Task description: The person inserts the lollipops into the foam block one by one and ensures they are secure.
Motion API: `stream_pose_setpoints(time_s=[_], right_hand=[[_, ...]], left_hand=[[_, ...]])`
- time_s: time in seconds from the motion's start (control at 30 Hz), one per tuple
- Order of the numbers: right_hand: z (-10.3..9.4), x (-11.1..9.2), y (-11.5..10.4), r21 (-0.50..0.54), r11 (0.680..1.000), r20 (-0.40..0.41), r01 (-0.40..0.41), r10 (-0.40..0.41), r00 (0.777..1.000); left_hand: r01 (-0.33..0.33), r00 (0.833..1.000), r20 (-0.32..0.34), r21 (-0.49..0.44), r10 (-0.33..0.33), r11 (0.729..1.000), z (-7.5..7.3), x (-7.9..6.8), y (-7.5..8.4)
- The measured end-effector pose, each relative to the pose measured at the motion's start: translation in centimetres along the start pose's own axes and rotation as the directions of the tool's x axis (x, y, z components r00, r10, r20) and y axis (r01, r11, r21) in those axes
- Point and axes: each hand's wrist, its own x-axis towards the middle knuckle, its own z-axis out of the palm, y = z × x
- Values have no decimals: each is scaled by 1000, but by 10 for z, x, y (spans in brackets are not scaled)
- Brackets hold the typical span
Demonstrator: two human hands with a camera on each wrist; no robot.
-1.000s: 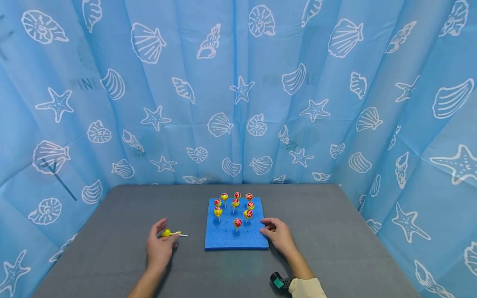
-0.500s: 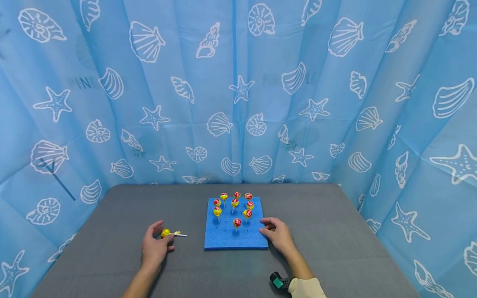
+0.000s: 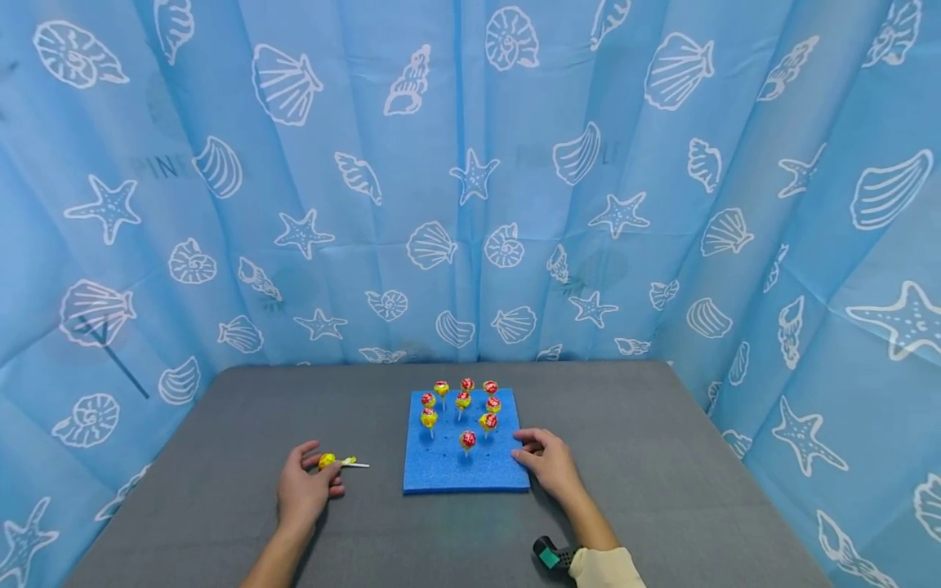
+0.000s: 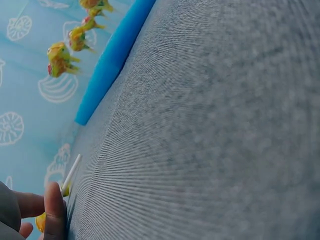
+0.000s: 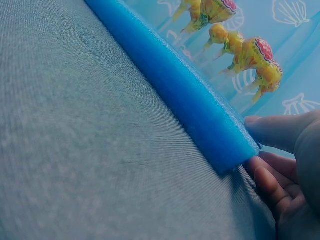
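Note:
A yellow-wrapped lollipop (image 3: 327, 461) lies on the table at the left, its white stick pointing right. My left hand (image 3: 304, 488) is around it, fingers loosely bent behind the candy and thumb near the stick's wrapped neck. In the left wrist view, the stick (image 4: 73, 172) shows beyond the fingers, which partly hide the candy. Several red and yellow lollipops (image 3: 468, 441) stand upright in a blue foam board (image 3: 470, 478). At the board's right edge my right hand (image 3: 551, 465) holds on, one digit on top and others curled against the side in the right wrist view.
The grey table (image 3: 625, 425) reaches back to a blue shell-print curtain (image 3: 470, 204). Small dark holes dot the board's top between the sticks. A black device with a teal patch (image 3: 551, 555) sits at the right wrist, beside a cream sleeve (image 3: 606, 567).
My left hand has shifted a little left, while the lollipop beside it has stayed in place. The right hand and the foam board have not moved.

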Motion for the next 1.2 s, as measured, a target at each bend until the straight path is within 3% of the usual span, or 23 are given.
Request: stream_pose_setpoints(time_s=[0.43, 0.7, 0.97, 1.2], right_hand=[[0, -1, 0, -2, 1000, 4, 6, -6, 1000], [0, -3, 1, -7, 1000, 9, -5, 5, 1000], [0, -1, 0, -8, 1000, 7, 2, -2, 1000], [-1, 0, 0, 2, 1000, 3, 10, -10, 1000]], left_hand=[[-31, 999, -18, 33, 32, 999, 4, 2, -4], [-7, 999, -52, 139, 14, 990, 6, -3, 4], [-120, 988, -63, 243, 139, 963, 8, -4, 15], [-153, 985, -43, 250, 169, 956, 11, -7, 25]])
